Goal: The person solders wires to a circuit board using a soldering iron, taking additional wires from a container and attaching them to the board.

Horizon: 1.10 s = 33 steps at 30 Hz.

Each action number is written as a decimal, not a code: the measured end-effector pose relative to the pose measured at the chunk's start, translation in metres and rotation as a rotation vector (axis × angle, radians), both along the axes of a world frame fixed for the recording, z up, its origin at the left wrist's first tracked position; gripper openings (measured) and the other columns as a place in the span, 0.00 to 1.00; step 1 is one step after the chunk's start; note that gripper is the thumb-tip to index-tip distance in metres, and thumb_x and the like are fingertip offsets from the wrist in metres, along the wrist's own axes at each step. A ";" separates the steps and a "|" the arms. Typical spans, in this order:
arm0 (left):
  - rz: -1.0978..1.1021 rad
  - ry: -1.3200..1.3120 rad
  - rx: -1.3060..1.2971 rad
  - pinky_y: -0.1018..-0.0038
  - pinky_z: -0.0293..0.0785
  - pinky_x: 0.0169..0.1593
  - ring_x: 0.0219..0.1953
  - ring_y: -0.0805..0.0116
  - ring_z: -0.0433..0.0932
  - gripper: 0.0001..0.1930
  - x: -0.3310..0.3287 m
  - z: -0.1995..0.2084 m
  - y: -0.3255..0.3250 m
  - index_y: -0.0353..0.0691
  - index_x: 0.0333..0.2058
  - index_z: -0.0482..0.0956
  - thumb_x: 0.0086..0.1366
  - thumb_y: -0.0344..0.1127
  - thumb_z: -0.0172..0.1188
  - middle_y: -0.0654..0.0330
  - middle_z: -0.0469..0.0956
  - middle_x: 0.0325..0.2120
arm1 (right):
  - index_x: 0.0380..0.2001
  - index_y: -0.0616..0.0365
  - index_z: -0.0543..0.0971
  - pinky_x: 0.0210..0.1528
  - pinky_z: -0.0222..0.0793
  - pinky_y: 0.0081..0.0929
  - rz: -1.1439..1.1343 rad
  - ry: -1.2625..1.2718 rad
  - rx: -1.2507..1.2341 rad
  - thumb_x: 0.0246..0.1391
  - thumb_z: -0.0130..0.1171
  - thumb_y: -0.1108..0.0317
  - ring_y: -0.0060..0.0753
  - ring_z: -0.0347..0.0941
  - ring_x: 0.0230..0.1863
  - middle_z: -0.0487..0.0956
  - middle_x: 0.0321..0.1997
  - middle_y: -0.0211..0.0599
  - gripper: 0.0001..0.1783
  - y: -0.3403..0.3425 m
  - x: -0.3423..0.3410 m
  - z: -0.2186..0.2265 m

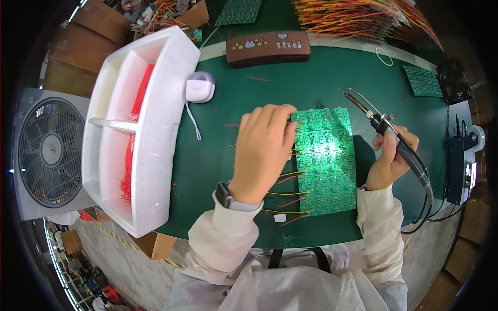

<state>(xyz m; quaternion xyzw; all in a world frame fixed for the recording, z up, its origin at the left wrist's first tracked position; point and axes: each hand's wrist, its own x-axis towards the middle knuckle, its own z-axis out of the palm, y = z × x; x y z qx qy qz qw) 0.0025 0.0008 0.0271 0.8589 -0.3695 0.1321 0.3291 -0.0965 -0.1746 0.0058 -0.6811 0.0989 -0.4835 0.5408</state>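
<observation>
My left hand (264, 147) is curled over the upper left edge of a green circuit board (327, 166). Its fingertips are turned down and hidden, so what they grip does not show. A red wire (232, 125) sticks out to the left of this hand, and short red and yellow wires (288, 192) run along the board's left side, their ends at the board. In my right hand (391, 155) is a soldering iron (386, 127) with a thin curved metal tube beside its tip. The tip points up and left, raised clear of the board.
A white foam box (174, 78) with compartments holds red wires at the left, beside a fan (51, 150). A lilac case (200, 87) and a brown pencil case (268, 48) lie behind. Bundled wires (358, 18), another board (423, 81) and a black device (455, 168) stand farther off.
</observation>
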 end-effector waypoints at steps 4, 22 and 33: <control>0.080 0.045 -0.066 0.75 0.65 0.38 0.33 0.68 0.71 0.11 0.010 0.037 0.027 0.36 0.36 0.71 0.51 0.27 0.55 0.58 0.73 0.29 | 0.33 0.63 0.65 0.24 0.59 0.15 0.009 -0.008 0.032 0.48 0.52 0.72 0.20 0.63 0.22 0.67 0.24 0.35 0.10 -0.001 -0.003 -0.001; 0.406 0.309 0.286 0.71 0.68 0.38 0.31 0.58 0.74 0.08 0.187 0.032 0.160 0.34 0.27 0.75 0.48 0.32 0.57 0.50 0.76 0.27 | 0.32 0.62 0.66 0.30 0.58 0.18 0.065 0.036 -0.066 0.45 0.53 0.75 0.22 0.61 0.25 0.68 0.26 0.36 0.11 -0.003 -0.011 -0.005; 0.435 0.150 0.107 0.72 0.69 0.35 0.26 0.61 0.75 0.05 0.188 0.035 0.160 0.34 0.23 0.75 0.48 0.30 0.57 0.53 0.76 0.22 | 0.32 0.63 0.66 0.30 0.60 0.18 0.068 0.069 -0.140 0.44 0.54 0.75 0.23 0.62 0.25 0.68 0.26 0.37 0.11 -0.001 -0.010 -0.003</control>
